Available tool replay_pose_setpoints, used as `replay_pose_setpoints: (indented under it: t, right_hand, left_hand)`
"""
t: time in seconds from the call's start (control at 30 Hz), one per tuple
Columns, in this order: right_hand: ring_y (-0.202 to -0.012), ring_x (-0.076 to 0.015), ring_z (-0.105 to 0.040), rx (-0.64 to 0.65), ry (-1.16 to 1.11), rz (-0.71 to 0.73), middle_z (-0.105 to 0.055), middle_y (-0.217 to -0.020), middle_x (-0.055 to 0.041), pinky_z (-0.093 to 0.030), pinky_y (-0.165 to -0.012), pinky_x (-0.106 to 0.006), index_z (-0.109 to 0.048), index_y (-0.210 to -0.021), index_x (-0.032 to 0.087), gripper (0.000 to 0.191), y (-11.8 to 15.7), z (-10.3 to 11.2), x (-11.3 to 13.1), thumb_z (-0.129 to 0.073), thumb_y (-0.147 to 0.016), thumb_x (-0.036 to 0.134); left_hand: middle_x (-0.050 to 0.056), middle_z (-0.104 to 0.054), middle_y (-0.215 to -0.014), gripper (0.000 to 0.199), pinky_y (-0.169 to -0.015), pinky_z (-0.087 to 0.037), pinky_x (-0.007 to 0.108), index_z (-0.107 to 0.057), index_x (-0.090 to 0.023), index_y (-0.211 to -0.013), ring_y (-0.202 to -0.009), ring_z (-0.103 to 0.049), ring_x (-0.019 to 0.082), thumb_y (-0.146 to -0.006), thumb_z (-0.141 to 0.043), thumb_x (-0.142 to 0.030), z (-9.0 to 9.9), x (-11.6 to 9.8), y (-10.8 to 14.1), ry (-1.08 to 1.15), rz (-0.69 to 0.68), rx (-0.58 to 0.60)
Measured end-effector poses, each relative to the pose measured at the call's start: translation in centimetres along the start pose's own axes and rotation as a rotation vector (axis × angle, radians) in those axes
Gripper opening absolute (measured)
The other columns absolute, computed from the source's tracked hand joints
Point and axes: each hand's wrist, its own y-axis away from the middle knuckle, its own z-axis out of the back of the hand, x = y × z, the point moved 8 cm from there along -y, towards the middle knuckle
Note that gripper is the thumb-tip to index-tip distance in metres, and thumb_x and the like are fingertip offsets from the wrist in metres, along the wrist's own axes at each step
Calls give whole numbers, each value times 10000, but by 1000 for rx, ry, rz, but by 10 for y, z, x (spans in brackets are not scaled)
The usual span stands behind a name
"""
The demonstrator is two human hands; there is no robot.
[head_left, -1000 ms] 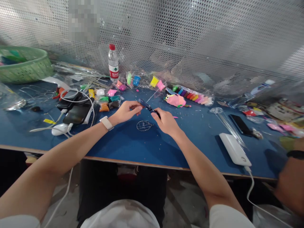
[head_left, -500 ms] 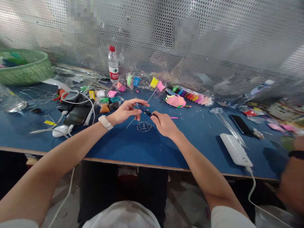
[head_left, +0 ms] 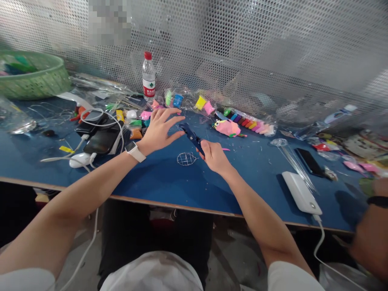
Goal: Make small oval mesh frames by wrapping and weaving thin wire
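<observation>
My right hand (head_left: 216, 157) is closed round the handles of dark blue pliers (head_left: 192, 137), whose jaws point up and to the left. Close to the jaws, my left hand (head_left: 160, 131) is open, its fingers spread and no object visible in them. Below the pliers lies a small oval wire frame (head_left: 185, 159) with a crossed grid, flat on the blue table (head_left: 169, 186). Beyond my right hand sits a pink clay figure (head_left: 226, 127) with an eye and green bits.
Clay packets (head_left: 251, 123) and a water bottle (head_left: 148, 76) line the back by the perforated metal screen. Phones and cables (head_left: 103, 139) lie left, near a green basket (head_left: 33, 76). A white power bank (head_left: 300, 192) and another person's arm (head_left: 371, 234) are at right.
My left hand has opened and spread its fingers. The thin straight wire that was by it no longer shows clearly. The pliers have turned more into view in my right hand.
</observation>
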Motion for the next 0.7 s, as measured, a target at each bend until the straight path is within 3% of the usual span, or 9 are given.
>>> replay_pose_setpoints:
  t: [0.07, 0.13, 0.17, 0.27, 0.4, 0.47, 0.6, 0.7]
  right_hand:
    - [-574, -194, -582, -43, -53, -39, -590, -625, -10, -436, -596, -375, -644, -840, 275, 867, -1, 2, -7, -290, -1065, 1033]
    - [-552, -192, -564, -69, -113, -86, -565, -609, -9, -422, -540, -366, -650, -838, 278, 886, -2, 2, -14, -286, -1041, 1060]
    - [-537, -189, -555, -73, -134, -100, -554, -599, -7, -413, -517, -362, -652, -835, 278, 892, -2, 2, -16, -290, -1030, 1070]
    - [-493, -174, -533, -69, -166, -118, -544, -582, -1, -397, -477, -357, -658, -828, 274, 897, -3, -1, -20, -317, -1017, 1082]
    - [-462, -160, -517, -72, -178, -131, -548, -577, 1, -388, -457, -353, -654, -815, 274, 910, -4, -2, -19, -314, -1001, 1097]
    - [-453, -158, -514, -73, -184, -135, -535, -566, 6, -387, -454, -352, -646, -810, 274, 920, -4, -2, -17, -299, -992, 1107]
    - [-424, -149, -493, -70, -218, -141, -524, -553, 16, -380, -447, -357, -642, -817, 271, 912, -4, -4, -13, -303, -1000, 1098]
    - [-407, -138, -472, -58, -257, -139, -525, -558, 21, -368, -435, -357, -642, -818, 269, 891, -4, -7, -11, -340, -1005, 1086]
  left_hand:
    - [177, -736, -1591, 474, -1100, -620, 507, -775, -208, -1511, -1145, -801, 284, -1203, -562, -499, -1, 0, 1, -28, 67, 25]
    - [170, -766, -1560, 479, -814, -599, 369, -757, -196, -1546, -829, -755, 168, -1222, -509, -445, -5, 0, 3, -23, 123, 70]
    - [162, -782, -1549, 477, -755, -565, 355, -757, -203, -1556, -787, -738, 157, -1222, -509, -436, -6, -1, 4, -51, 130, 83]
    - [149, -834, -1478, 454, -822, -562, 412, -797, -221, -1521, -922, -783, 233, -1223, -534, -442, -7, -4, 5, -197, 89, 81]
    - [143, -873, -1094, 398, -1026, -549, 572, -900, -230, -1186, -1015, -724, 327, -1213, -572, -454, -11, -5, 6, -342, 47, 79]
    - [154, -862, -1076, 369, -1094, -516, 631, -894, -238, -1197, -1126, -693, 374, -1211, -566, -406, -12, -8, 7, -365, 25, 60]
    - [178, -870, -1196, 418, -1052, -527, 572, -793, -195, -1484, -1164, -708, 362, -1239, -488, -342, -18, -18, 7, -354, -46, 74]
    - [157, -868, -1050, 450, -931, -525, 492, -810, -180, -1402, -1027, -731, 315, -1264, -411, -338, -25, -23, 8, -385, -104, 111]
